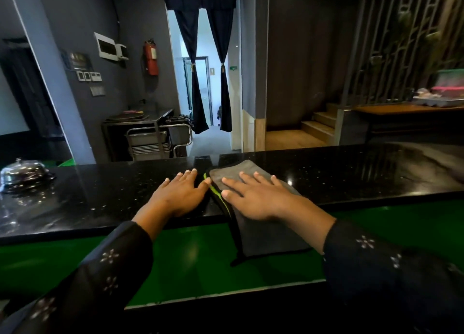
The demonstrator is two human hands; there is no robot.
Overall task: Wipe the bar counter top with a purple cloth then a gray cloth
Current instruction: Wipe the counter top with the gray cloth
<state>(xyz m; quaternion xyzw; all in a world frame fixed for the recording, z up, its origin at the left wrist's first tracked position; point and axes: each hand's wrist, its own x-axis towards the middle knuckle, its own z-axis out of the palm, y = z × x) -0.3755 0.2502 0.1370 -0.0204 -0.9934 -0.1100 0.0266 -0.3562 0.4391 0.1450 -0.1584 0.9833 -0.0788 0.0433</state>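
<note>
I see the gray microfibre cloth with a green-stitched edge (247,176) draped over the near edge of the glossy black speckled stone counter top (100,195). Right hand (253,199) lies flat on it, fingers spread; left hand (179,195), at its 9 o'clock, is flat on the stone, fingers together.

Legible markings: none.
The dark wall plaque (78,61), the red fire extinguisher label (153,54), the small green sign (233,68) beside the doorway and the wall switch panels (88,76) all carry marks too blurred or too small to read.
</note>
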